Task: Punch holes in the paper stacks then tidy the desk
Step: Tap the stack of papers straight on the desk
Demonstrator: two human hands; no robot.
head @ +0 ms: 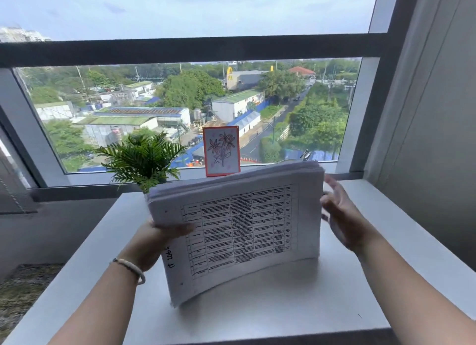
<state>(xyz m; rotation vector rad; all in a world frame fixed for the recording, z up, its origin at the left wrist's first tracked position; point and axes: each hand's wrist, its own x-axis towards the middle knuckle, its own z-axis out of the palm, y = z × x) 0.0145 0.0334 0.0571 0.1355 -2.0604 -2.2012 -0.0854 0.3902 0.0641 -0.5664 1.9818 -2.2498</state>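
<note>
A thick paper stack (239, 228) stands tilted on its lower edge on the white desk (270, 308). Its top sheet shows a printed table, handwriting and small punched holes along the left margin. My left hand (154, 241) grips the stack's left edge, thumb across the front. My right hand (342, 218) is beside the right edge with fingers spread and blurred; I cannot tell whether it touches the paper. The hole punch is not in view.
A small green potted plant (141, 159) and a red-framed flower drawing (222, 151) stand at the back by the window sill. A metal clip-like part (306, 155) pokes up behind the stack. A grey wall (425, 113) borders the desk's right side.
</note>
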